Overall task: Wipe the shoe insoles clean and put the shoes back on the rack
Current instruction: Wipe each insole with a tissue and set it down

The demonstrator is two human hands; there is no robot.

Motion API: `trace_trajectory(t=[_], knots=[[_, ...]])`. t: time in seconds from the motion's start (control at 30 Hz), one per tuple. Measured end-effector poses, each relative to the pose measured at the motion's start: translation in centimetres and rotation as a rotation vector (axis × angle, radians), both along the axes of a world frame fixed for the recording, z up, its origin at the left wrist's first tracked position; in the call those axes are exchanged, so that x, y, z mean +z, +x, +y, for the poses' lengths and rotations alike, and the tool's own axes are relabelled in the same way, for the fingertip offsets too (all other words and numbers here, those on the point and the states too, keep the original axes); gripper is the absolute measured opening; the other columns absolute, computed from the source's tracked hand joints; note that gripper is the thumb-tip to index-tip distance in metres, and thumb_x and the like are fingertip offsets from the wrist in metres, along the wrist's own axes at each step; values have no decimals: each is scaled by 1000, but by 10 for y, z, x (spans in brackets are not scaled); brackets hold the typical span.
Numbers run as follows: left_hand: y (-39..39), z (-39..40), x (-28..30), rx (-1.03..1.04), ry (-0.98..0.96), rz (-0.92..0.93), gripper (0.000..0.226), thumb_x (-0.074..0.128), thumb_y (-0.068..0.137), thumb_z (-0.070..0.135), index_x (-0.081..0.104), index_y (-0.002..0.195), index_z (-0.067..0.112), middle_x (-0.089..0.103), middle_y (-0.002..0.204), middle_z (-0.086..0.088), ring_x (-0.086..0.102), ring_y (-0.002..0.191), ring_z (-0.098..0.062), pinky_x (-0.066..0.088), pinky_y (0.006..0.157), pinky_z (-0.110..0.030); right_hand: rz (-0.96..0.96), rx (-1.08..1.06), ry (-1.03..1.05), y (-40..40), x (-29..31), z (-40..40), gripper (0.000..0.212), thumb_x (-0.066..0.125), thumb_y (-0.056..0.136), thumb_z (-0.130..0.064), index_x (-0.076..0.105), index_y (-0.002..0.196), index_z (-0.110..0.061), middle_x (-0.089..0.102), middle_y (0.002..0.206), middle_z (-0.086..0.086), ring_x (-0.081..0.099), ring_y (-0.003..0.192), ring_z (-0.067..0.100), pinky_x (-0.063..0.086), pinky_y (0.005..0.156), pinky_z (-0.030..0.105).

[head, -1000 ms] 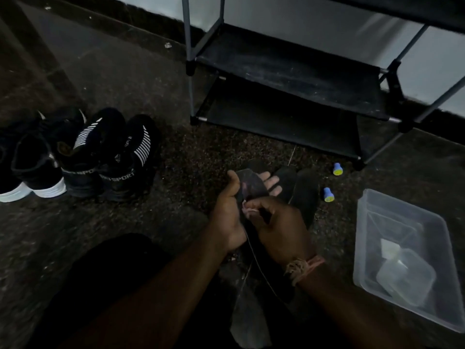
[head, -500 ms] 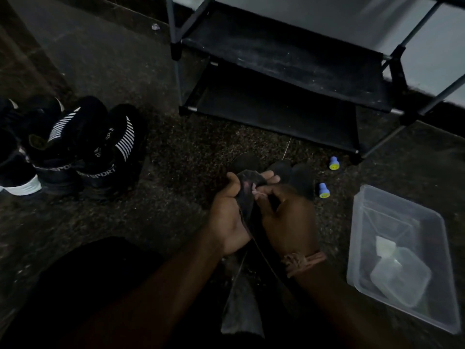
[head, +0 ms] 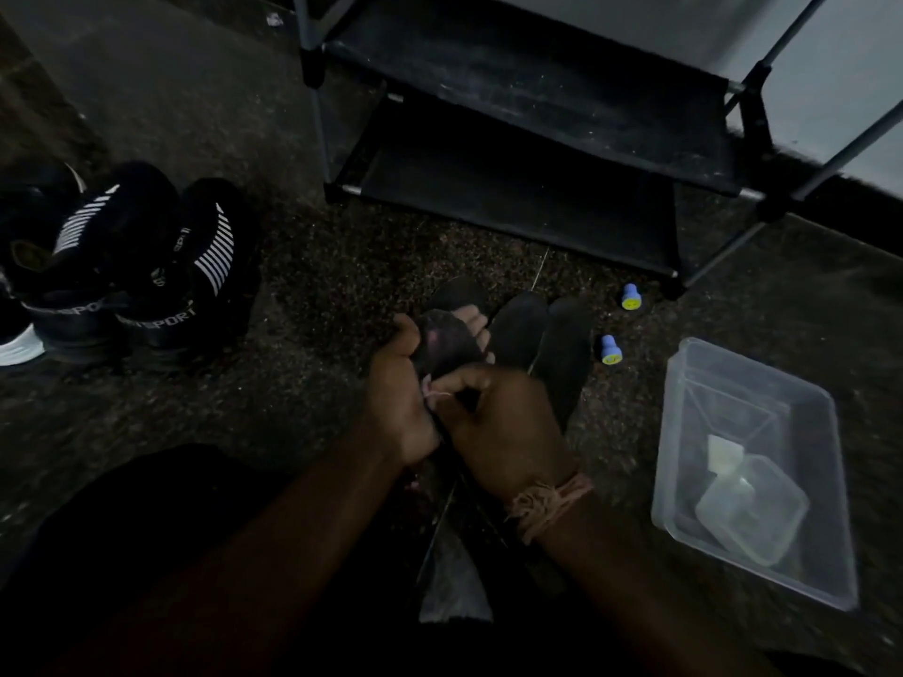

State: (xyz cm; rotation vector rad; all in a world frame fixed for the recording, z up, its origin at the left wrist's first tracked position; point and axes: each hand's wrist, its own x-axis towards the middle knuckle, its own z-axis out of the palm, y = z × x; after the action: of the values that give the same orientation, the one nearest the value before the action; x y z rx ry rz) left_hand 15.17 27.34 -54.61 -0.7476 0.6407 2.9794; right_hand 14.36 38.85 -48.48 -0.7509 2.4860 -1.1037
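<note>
My left hand (head: 398, 398) grips a dark insole (head: 447, 342) from the left and underneath, with its fingertips showing past the far edge. My right hand (head: 503, 427) is closed on a small pale wipe (head: 432, 390) pressed against the near part of that insole. More dark insoles (head: 542, 344) lie on the floor just beyond my hands. A pair of black striped sport shoes (head: 146, 271) stands on the floor at the left. The black shoe rack (head: 513, 105) stands at the back, its two visible shelves bare.
A clear plastic tub (head: 752, 461) with a small clear container inside sits on the floor at the right. Two small blue and yellow caps (head: 611, 349) lie near the rack's front leg. Another dark shoe with a white sole (head: 14, 344) is at the far left edge.
My right hand has slid back toward me along the insole after reaching further up it. The view has shifted slightly; the shoes and tub have not moved.
</note>
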Motion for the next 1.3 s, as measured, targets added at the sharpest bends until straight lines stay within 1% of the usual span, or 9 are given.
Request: trace_trajectory(t=[0.1, 0.2, 0.37, 0.53, 0.67, 0.87, 1.03, 1.23, 1.3], knots=[[2, 9, 8, -72, -2, 61, 77, 25, 101, 62, 45, 148, 4, 51, 151, -14, 46, 141, -26, 31, 120, -46, 151, -132, 40, -23, -5, 9, 10, 68, 89, -18, 78, 87, -17, 78, 88, -2, 72, 80, 14, 55, 75, 35], [2, 10, 6, -76, -17, 43, 77, 23, 103, 61, 42, 150, 4, 47, 154, -14, 42, 144, -27, 26, 122, -46, 249, -150, 103, -23, -2, 13, 12, 68, 91, -19, 78, 86, -19, 78, 87, -2, 71, 78, 14, 52, 71, 29], [-2, -2, 2, -15, 23, 43, 80, 21, 103, 64, 43, 149, 3, 51, 151, -15, 46, 142, -27, 35, 117, -42, -42, -50, -23, -7, 1, 2, 6, 74, 87, -17, 79, 87, -20, 76, 86, -12, 68, 80, -3, 49, 73, 11], [-2, 6, 6, -37, -5, 49, 78, 18, 104, 62, 40, 150, 2, 47, 154, -17, 41, 145, -28, 27, 122, -46, 257, -149, -1, -16, 1, 9, 9, 71, 88, -14, 79, 85, -16, 77, 86, -3, 67, 78, 7, 50, 74, 22], [-7, -6, -2, 3, 41, 21, 81, 19, 102, 64, 42, 148, 2, 46, 153, -19, 44, 143, -30, 32, 119, -45, 65, 55, 3, -2, 8, 2, 9, 70, 89, -17, 79, 90, -19, 77, 92, -8, 71, 85, 6, 55, 81, 29], [3, 17, 13, -167, 68, 91, 80, 21, 102, 63, 39, 152, 3, 43, 155, -20, 39, 145, -34, 28, 120, -50, 461, -149, 147, -38, -4, 22, 12, 67, 88, -10, 76, 88, -16, 75, 92, 7, 70, 82, 27, 52, 74, 37], [0, 1, 4, -118, 15, -21, 82, 20, 103, 63, 44, 147, -2, 43, 154, -24, 38, 146, -37, 31, 120, -49, 89, 128, 71, -17, 3, 11, 13, 69, 88, -12, 78, 89, -22, 77, 93, -10, 70, 88, 3, 55, 85, 28], [-5, -5, 5, -126, 66, 4, 87, 17, 100, 67, 41, 149, -1, 49, 151, -22, 44, 142, -38, 27, 120, -56, -129, 211, 32, -23, 12, 14, 12, 76, 86, -15, 79, 89, -26, 76, 89, -17, 67, 87, -8, 51, 80, 11], [-1, -1, 6, -174, 66, 6, 86, 17, 101, 67, 42, 148, -1, 49, 150, -22, 45, 141, -39, 23, 123, -55, -84, 216, 47, -22, 7, 16, 14, 76, 85, -12, 78, 89, -25, 75, 91, -14, 67, 88, -5, 51, 82, 14]])
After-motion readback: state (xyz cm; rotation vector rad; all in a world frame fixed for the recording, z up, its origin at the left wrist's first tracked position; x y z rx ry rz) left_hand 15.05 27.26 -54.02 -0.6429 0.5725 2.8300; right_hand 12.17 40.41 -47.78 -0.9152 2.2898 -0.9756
